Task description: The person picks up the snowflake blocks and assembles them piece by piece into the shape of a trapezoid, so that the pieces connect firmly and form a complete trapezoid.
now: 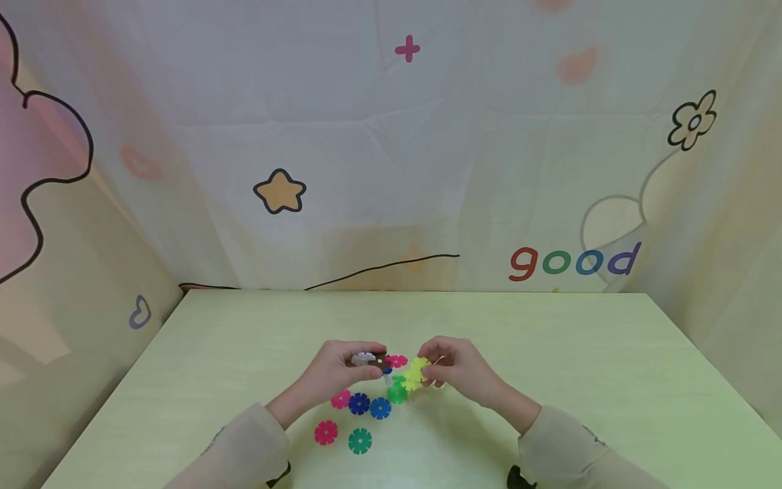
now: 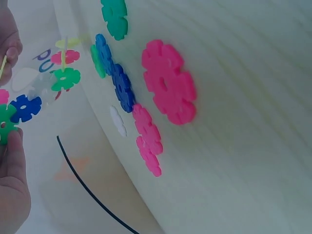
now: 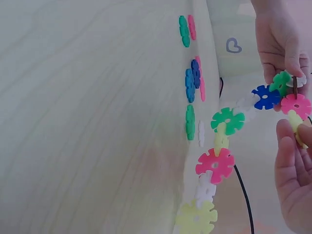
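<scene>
My left hand [image 1: 345, 363] grips one end of a chain of slotted plastic flower discs, with a brown disc [image 1: 380, 363] and a white disc [image 1: 363, 358] at its fingers. Between thumb and fingers, my right hand [image 1: 457, 367] pinches a yellow disc [image 3: 296, 127], which touches a pink disc [image 3: 296, 105] near the left hand. From the left hand, the chain runs through a green disc [image 3: 281, 84], a blue disc [image 3: 265, 97] and several others to a pale yellow disc [image 3: 197, 220]. Fingers partly cover the held discs.
Loose discs lie on the pale green table [image 1: 580, 380] below the hands: a pink disc [image 1: 326, 432], a teal disc [image 1: 360, 441], a dark blue disc [image 1: 359, 404], a lighter blue disc [image 1: 380, 408] and others. A printed curtain [image 1: 366, 149] stands behind the table.
</scene>
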{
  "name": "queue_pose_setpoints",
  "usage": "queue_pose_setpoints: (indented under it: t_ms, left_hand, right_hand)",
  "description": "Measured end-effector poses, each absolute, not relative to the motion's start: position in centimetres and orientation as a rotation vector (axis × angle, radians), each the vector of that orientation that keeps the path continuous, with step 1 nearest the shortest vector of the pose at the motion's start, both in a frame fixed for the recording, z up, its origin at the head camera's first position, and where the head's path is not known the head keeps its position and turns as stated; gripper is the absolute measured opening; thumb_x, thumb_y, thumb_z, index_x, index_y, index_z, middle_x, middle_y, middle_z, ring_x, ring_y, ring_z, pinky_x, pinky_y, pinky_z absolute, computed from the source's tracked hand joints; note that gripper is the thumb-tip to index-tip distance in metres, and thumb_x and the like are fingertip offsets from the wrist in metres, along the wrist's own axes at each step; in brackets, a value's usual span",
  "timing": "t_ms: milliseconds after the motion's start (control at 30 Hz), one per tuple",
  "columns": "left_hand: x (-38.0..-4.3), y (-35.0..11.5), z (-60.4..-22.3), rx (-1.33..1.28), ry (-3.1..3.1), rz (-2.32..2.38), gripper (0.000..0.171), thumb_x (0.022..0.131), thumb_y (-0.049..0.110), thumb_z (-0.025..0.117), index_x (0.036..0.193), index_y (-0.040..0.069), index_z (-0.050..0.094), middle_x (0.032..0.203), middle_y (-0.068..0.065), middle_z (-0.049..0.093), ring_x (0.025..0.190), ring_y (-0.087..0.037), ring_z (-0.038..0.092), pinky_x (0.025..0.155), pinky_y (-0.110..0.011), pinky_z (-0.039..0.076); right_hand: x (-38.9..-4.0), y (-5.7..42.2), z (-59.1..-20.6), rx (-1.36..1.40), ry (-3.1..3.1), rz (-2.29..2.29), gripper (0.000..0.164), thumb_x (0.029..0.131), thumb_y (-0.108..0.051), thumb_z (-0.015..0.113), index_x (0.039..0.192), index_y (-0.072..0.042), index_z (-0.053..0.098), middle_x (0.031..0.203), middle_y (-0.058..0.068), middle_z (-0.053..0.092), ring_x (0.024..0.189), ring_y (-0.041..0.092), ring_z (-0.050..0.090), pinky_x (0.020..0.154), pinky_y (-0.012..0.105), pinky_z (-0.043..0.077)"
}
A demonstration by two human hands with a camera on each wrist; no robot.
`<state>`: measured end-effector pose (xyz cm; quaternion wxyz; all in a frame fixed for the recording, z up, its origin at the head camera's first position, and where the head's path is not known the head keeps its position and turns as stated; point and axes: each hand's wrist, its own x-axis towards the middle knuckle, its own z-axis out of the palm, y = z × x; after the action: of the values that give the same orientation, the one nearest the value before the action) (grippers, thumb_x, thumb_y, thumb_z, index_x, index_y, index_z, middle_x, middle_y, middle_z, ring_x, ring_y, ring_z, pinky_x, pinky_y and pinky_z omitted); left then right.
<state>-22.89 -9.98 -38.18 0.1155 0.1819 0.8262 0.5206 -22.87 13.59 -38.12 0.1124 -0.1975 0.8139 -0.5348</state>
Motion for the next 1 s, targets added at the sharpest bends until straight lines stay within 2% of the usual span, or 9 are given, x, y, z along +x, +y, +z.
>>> queue_pose_setpoints:
  t_ms: [167,667,1000]
  left_hand:
    - [-22.6,-9.8,-38.0,0.586,2.392,1.527,0.038,0.077,0.023,0.066,0.114,0.015,0.061,0.11,-0.008,0.063,0.09,-0.017,0.06,0.071,-0.029,0.051]
    - [-21.9,-9.2,-38.2,0.734,2.384,1.501,0.038,0.077,0.021,0.066,0.114,0.012,0.061,0.11,-0.009,0.063,0.086,-0.015,0.065,0.07,-0.021,0.052]
    - [-21.3,-8.7,-38.4,1.006,2.594,1.383,0.038,0.076,0.02,0.066,0.113,0.009,0.062,0.105,-0.008,0.065,0.09,-0.015,0.065,0.068,-0.015,0.05]
  right_hand:
    - [-23.0,13.7,-38.1,-0.513,2.301,-1.635,0.03,0.079,-0.007,0.064,0.104,0.008,0.056,0.084,0.012,0.06,0.067,0.017,0.063,0.061,0.024,0.052]
    - [-22.5,13.8,-37.6,-0.46,2.199,-1.714,0.029,0.08,-0.003,0.061,0.104,0.013,0.055,0.076,0.005,0.06,0.059,0.01,0.059,0.06,0.024,0.053]
    - [-22.0,14.1,-37.5,-0.451,2.157,-1.79,0.028,0.079,0.0,0.062,0.101,0.016,0.055,0.079,0.008,0.063,0.056,0.009,0.059,0.056,0.022,0.052]
